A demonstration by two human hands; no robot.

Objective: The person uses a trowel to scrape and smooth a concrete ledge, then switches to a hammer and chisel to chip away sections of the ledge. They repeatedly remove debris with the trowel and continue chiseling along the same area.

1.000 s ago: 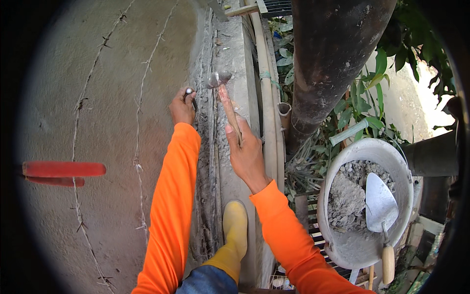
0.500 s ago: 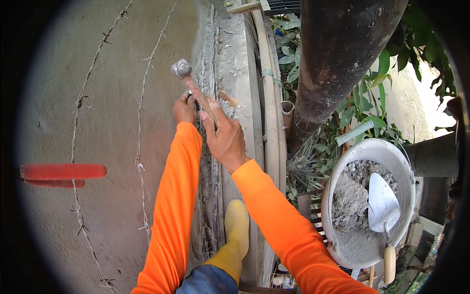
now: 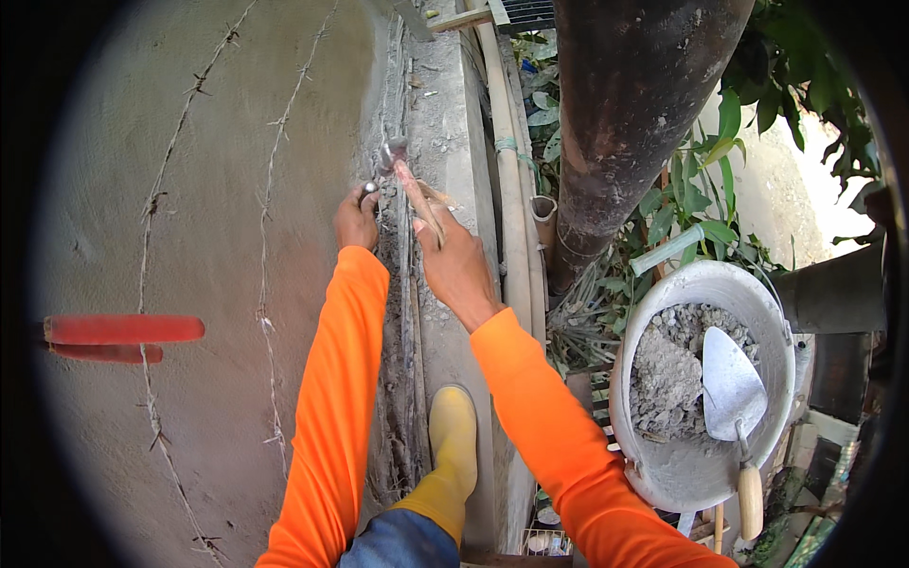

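My left hand [image 3: 356,220] is closed around a chisel [image 3: 370,188], of which only the round metal end shows; the rest is hidden by the fingers and the wall. It sits against the grey wall [image 3: 218,237], beside the rough groove [image 3: 396,312] along its foot. My right hand [image 3: 459,265] grips a hammer [image 3: 419,201] by its worn wooden handle. The hammer's metal head [image 3: 391,154] is a little beyond and right of the chisel's end, apart from it. A brownish chip [image 3: 437,195] lies on the concrete ledge [image 3: 459,142], partly behind the handle.
Two barbed-wire strands run along the wall, near a red-handled tool [image 3: 123,329]. My yellow boot [image 3: 453,431] stands on the ledge. At right a bucket [image 3: 663,483] holds grey rubble and a trowel [image 3: 731,383]. A thick dark pipe [image 3: 644,114] and bamboo poles [image 3: 516,218] flank the ledge.
The hammer head has moved right and toward me, from in front of the left hand to beside the chisel. My right hand has shifted slightly right. The left hand keeps its hold.
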